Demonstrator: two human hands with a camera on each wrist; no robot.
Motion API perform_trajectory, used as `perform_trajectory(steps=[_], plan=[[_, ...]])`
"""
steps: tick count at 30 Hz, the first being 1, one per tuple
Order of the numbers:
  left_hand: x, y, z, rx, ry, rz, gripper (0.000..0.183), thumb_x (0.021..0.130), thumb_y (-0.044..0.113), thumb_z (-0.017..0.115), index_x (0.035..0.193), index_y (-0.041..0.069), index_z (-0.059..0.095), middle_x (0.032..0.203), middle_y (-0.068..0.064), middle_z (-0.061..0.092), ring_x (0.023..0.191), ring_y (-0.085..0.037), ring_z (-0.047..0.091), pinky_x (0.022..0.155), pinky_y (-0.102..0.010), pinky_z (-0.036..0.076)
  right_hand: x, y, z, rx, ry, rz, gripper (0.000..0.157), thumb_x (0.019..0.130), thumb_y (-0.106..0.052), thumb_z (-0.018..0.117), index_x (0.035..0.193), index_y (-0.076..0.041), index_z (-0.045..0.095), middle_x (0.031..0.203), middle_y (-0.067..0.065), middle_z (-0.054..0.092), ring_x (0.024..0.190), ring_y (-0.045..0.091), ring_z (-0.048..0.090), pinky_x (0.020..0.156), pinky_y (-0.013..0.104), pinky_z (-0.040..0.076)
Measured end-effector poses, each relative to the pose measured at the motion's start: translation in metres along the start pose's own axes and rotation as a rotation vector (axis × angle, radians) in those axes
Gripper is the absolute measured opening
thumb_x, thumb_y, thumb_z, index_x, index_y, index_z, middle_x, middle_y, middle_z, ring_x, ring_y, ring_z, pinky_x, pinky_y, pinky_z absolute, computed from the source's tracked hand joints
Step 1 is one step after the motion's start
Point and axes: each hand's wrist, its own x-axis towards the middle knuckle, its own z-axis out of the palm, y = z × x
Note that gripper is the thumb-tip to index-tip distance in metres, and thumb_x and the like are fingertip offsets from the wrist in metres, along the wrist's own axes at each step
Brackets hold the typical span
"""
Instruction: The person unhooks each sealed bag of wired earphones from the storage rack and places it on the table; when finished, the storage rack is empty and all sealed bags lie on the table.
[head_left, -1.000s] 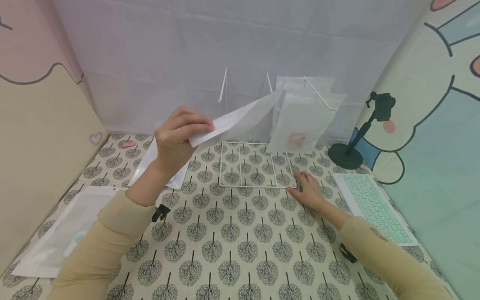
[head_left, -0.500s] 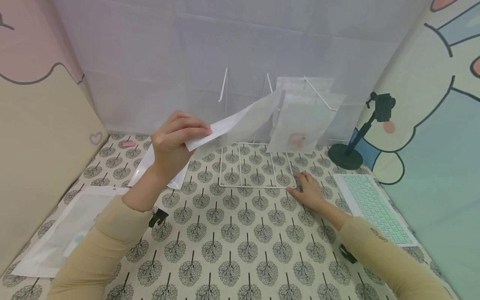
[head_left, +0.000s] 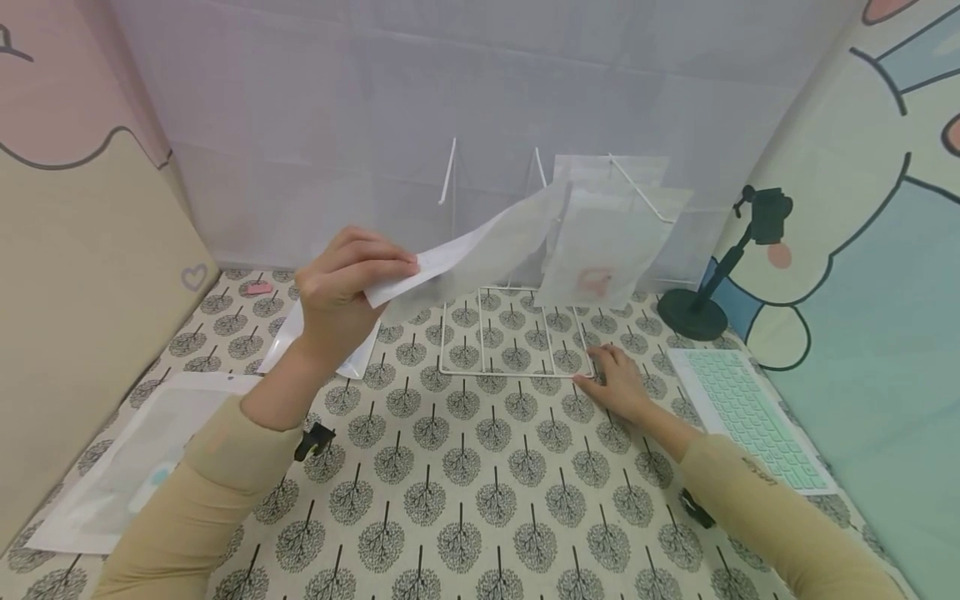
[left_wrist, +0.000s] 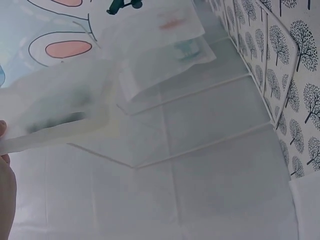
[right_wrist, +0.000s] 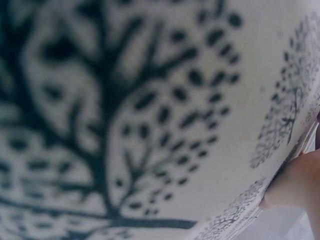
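Note:
My left hand [head_left: 348, 279] pinches the near end of a translucent white pouch [head_left: 487, 246], held up at a slant. Its far end overlaps the middle arm of a white wire rack [head_left: 517, 375] in the head view. Something dark green shows inside the pouch [left_wrist: 65, 107] in the left wrist view. Several similar pouches [head_left: 611, 242] hang from the rack's right arm, the front one with a pink-red shape inside. The left arm [head_left: 447, 171] carries nothing. My right hand [head_left: 617, 385] rests at the front right corner of the rack's base, thumb and fingers apart at the wires.
A large pouch [head_left: 135, 475] lies at the left, partly under my left sleeve. Behind my left hand lies another white pouch [head_left: 356, 362]. A small pink block [head_left: 259, 288] is at the back left. A black stand [head_left: 693, 312] and a mint-green keyboard [head_left: 750, 417] are at the right.
My left hand has drifted slightly left and down, drawing the near end of the pouch with it. My right hand and the rack stay where they were.

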Motion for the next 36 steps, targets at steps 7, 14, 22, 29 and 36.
perform_trajectory(steps=[7,14,22,29,36], plan=[[0.004,0.002,-0.002,-0.027,0.033,-0.002,0.011,0.069,-0.009,0.075,0.067,0.002,0.072,0.070,-0.012,0.070,0.070,-0.023,0.062,0.074,-0.022,0.053,0.001,0.000,0.000,-0.003,-0.001,-0.003,0.065,0.088,-0.037,0.063,0.137,-0.002,0.041,0.142,0.030,0.031,0.129,0.052,0.029,0.106,0.067,0.021],[0.007,0.002,-0.002,-0.022,0.051,0.002,0.011,0.067,-0.008,0.077,0.066,0.002,0.071,0.069,-0.012,0.070,0.070,-0.022,0.062,0.074,-0.022,0.053,0.002,-0.001,0.000,-0.007,0.001,-0.006,0.065,0.088,-0.038,0.063,0.137,-0.002,0.041,0.141,0.030,0.032,0.128,0.052,0.030,0.106,0.067,0.021],[0.009,0.002,-0.004,-0.020,0.052,0.005,0.011,0.065,-0.007,0.078,0.067,0.002,0.071,0.070,-0.012,0.070,0.072,-0.021,0.062,0.075,-0.022,0.053,0.001,0.000,0.000,-0.003,0.005,-0.009,0.064,0.088,-0.037,0.064,0.136,-0.001,0.042,0.141,0.032,0.032,0.128,0.053,0.030,0.105,0.067,0.021],[0.011,0.002,-0.005,-0.020,0.070,0.015,0.009,0.068,-0.003,0.079,0.067,0.003,0.072,0.070,-0.010,0.070,0.070,-0.022,0.062,0.074,-0.022,0.053,0.001,0.001,0.000,-0.008,0.005,-0.011,0.063,0.088,-0.038,0.063,0.136,-0.002,0.042,0.141,0.031,0.032,0.128,0.053,0.030,0.105,0.067,0.022],[0.013,0.003,-0.009,-0.006,0.062,0.017,0.007,0.073,0.002,0.077,0.068,0.004,0.072,0.070,-0.009,0.070,0.070,-0.023,0.063,0.073,-0.024,0.054,0.001,-0.001,0.000,0.001,-0.004,0.008,0.064,0.088,-0.037,0.063,0.136,-0.002,0.042,0.142,0.032,0.030,0.129,0.053,0.028,0.106,0.067,0.020]])
